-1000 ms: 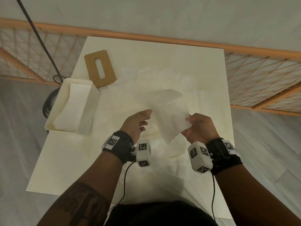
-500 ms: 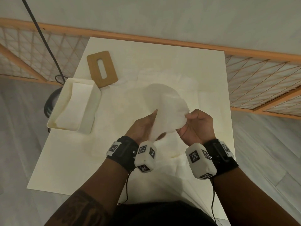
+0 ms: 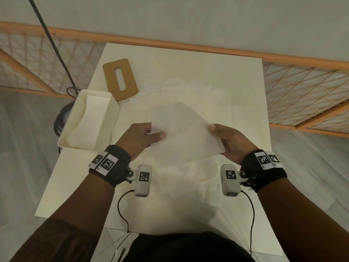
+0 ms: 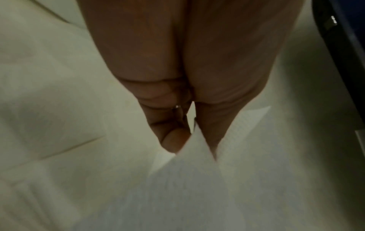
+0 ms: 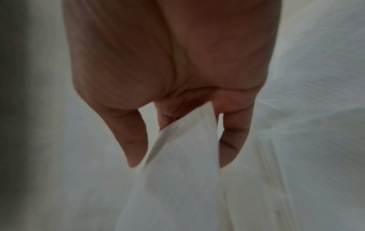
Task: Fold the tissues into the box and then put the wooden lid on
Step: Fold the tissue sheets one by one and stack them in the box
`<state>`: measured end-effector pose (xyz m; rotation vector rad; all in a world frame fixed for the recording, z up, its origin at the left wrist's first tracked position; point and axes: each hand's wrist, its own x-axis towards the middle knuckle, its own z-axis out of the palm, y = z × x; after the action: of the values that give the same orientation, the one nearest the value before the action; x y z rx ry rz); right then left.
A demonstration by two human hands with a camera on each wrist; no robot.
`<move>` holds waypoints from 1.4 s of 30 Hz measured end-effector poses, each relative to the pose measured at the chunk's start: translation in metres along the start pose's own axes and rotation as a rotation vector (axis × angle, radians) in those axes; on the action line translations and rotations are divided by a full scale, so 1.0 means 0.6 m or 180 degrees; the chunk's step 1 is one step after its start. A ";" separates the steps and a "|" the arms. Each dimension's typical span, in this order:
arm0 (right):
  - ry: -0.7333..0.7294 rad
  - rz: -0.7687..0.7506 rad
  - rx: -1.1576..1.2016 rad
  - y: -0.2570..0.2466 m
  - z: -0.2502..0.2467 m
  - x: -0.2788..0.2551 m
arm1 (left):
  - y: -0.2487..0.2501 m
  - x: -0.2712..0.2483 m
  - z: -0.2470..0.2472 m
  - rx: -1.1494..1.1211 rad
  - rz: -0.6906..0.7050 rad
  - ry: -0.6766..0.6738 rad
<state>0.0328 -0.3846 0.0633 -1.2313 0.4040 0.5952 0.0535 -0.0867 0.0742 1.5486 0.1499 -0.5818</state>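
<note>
Pinching one tissue [image 3: 181,133] above table [image 3: 245,87]: left hand [image 3: 139,138], right hand [image 3: 229,141], one edge each. One box [image 3: 105,118], one wooden lid [image 3: 120,78] far-left; other tissues spread flat. Wrist views show thumb-finger grip only; box, lid out of frame.

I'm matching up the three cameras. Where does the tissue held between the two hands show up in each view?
Head: the tissue is centre frame, stretched between the left hand and the right hand, above the table.
Left wrist: the tissue fills the lower middle, pinched at its edge.
Right wrist: the tissue runs from the fingers to the bottom centre.
Shared landmark: the loose tissues lying beneath.
</note>
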 end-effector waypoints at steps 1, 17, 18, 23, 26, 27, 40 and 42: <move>-0.0004 0.0014 0.0015 0.002 0.000 0.004 | 0.004 -0.002 -0.005 0.0081 0.0019 -0.0086; 0.0063 0.0089 -0.0417 0.029 -0.020 0.005 | -0.007 0.022 -0.046 0.1680 0.0027 -0.0311; 0.0099 0.0049 -0.0416 0.031 -0.020 0.004 | -0.009 0.023 -0.045 0.1591 -0.0022 -0.0257; 0.0338 -0.0012 -0.0473 0.036 -0.023 0.000 | -0.013 0.026 -0.035 0.1474 -0.0028 -0.0037; 0.0467 -0.0013 -0.0500 0.035 -0.028 0.000 | -0.008 0.023 -0.028 0.1568 0.0106 -0.0018; 0.0475 -0.0013 -0.0512 0.035 -0.029 0.000 | -0.005 0.020 -0.024 0.1629 0.0168 -0.0025; 0.0399 -0.0027 -0.0876 0.048 -0.025 0.008 | -0.039 -0.012 0.003 -0.0109 -0.0473 -0.0221; 0.0477 -0.0129 -0.1323 0.061 -0.029 0.003 | -0.057 -0.023 0.016 -0.0221 -0.0574 -0.0120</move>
<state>0.0120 -0.3928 0.0294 -1.6853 0.3904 0.5703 0.0241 -0.0899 0.0499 1.4651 0.2805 -0.7400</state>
